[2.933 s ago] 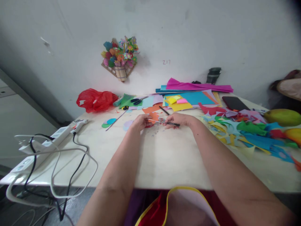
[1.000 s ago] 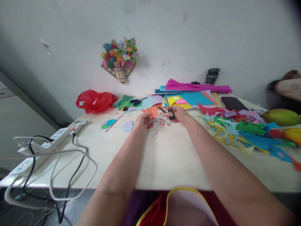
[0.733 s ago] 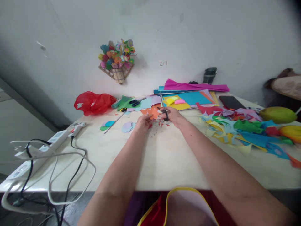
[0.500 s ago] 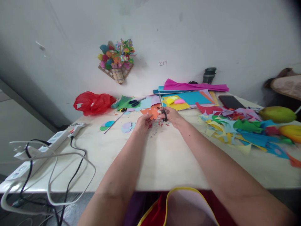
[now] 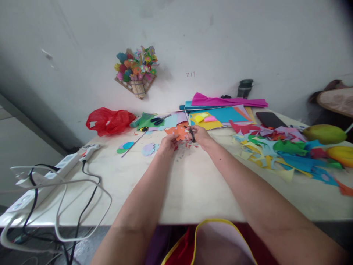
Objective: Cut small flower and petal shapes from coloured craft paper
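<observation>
My right hand (image 5: pixel 199 135) is closed around the dark handles of a pair of scissors (image 5: pixel 192 134), whose blades point away from me, toward the wall. Just left of it, my left hand (image 5: pixel 167 144) pinches a small piece of paper; red (image 5: pixel 175 145) shows at its fingertips, but most of the piece is hidden by the fingers. Orange paper (image 5: pixel 176 130) with a jagged edge is right behind the fingertips. Tiny red and grey scraps (image 5: pixel 187 146) lie on the table below the hands.
Coloured sheets (image 5: pixel 228 115) and a pink roll (image 5: pixel 228 100) lie along the wall. Offcuts (image 5: pixel 275 151), a phone (image 5: pixel 271 119) and a green mango-like fruit (image 5: pixel 324 134) are at right. Left are paper discs (image 5: pixel 128 145), a red bag (image 5: pixel 110 121), other scissors (image 5: pixel 158 120) and a power strip (image 5: pixel 60 165).
The scissors have tilted slightly, their tips shifting a little left. Both hands stay in nearly the same place.
</observation>
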Tool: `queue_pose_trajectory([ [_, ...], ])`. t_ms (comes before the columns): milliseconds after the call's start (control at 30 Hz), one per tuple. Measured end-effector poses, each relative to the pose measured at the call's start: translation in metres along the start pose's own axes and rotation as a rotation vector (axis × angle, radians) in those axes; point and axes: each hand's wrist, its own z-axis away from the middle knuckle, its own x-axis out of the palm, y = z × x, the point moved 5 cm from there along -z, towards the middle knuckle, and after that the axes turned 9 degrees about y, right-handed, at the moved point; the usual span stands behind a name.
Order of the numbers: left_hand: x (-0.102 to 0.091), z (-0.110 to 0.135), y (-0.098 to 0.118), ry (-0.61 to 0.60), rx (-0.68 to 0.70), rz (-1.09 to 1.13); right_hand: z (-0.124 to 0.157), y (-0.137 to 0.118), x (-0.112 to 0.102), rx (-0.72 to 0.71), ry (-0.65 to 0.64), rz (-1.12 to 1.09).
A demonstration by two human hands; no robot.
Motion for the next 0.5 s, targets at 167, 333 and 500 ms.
queue_pose_trajectory([
  [167,-0.001,-0.001,0.001,0.029,0.016,0.014,-0.002,-0.001,0.002,-0.039,0.018,0.000],
  [333,-0.003,-0.002,0.003,0.032,0.035,0.021,-0.003,0.000,-0.003,-0.023,0.044,0.030],
  [500,-0.005,-0.004,0.004,-0.004,0.052,-0.017,-0.019,0.009,-0.016,-0.081,0.072,0.187],
])
